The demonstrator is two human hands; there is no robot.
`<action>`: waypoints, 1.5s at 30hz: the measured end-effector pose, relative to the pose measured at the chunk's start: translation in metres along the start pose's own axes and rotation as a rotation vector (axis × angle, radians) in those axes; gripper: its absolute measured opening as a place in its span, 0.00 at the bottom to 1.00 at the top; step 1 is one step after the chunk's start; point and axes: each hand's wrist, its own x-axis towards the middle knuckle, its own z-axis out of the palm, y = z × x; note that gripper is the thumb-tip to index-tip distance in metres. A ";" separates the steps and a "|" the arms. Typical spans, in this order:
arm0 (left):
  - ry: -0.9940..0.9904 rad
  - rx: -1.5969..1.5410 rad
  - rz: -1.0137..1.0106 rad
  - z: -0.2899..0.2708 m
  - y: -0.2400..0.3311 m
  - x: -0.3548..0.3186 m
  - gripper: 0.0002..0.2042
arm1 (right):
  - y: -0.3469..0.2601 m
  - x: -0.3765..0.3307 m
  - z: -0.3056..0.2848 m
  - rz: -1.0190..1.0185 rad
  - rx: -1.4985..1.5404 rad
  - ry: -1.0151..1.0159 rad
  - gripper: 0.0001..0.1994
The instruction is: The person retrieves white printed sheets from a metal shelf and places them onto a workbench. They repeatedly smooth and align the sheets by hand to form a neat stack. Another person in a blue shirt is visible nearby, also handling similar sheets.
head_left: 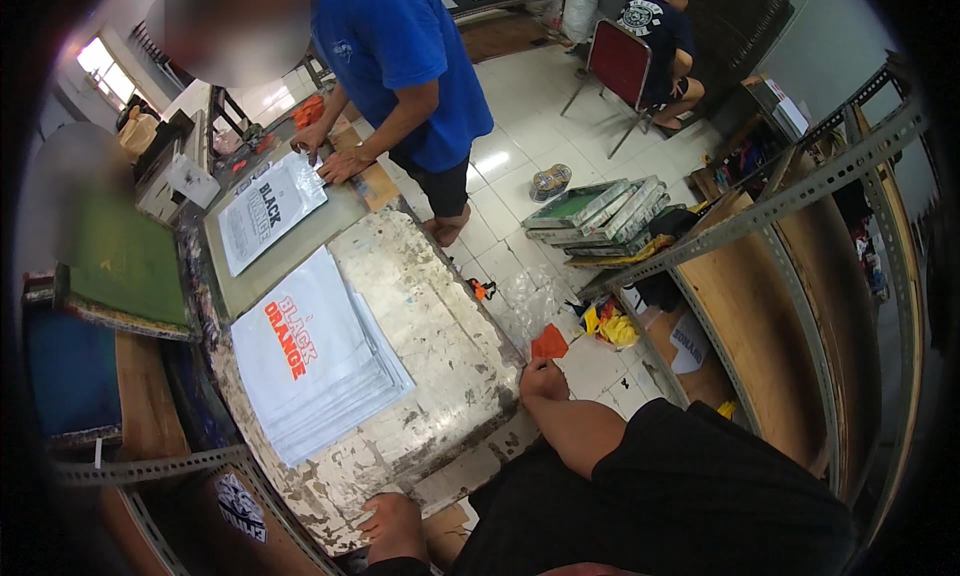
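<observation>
My right hand (543, 380) is closed at the table's right edge, with an orange cloth (550, 343) sticking out beyond the fist. At the near end of the worn white table (440, 306), my left hand (392, 521) rests on the edge, its fingers lying on the surface. Between the hands and the far end lies a fanned stack of white sheets (350, 396), the top one printed in orange. Farther off, a person in a blue shirt (395, 36) has both hands on a white sheet (272, 211) with dark print.
Metal-framed wooden shelves (770, 326) stand close on my right. Several framed screens (600, 216) are stacked on the tiled floor, near yellow cloth scraps (615, 326). A green screen (125, 251) stands at the left. Another person sits by a red chair (618, 64) at the back.
</observation>
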 end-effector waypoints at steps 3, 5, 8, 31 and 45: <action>-0.008 -0.005 0.013 -0.003 0.001 0.001 0.26 | 0.001 0.000 0.002 0.008 0.013 0.010 0.19; 0.006 -0.012 0.016 -0.007 -0.001 0.003 0.26 | 0.003 0.001 0.005 0.018 0.003 0.044 0.18; 0.103 -0.042 0.002 -0.023 -0.008 0.012 0.25 | 0.007 0.000 0.013 0.077 -0.008 0.031 0.17; 0.136 -0.185 -0.056 -0.018 -0.001 0.001 0.25 | 0.010 0.000 0.028 0.013 0.001 0.107 0.15; -0.306 -0.223 0.085 -0.014 -0.045 -0.016 0.24 | 0.002 0.004 0.010 -0.002 -0.004 -0.002 0.21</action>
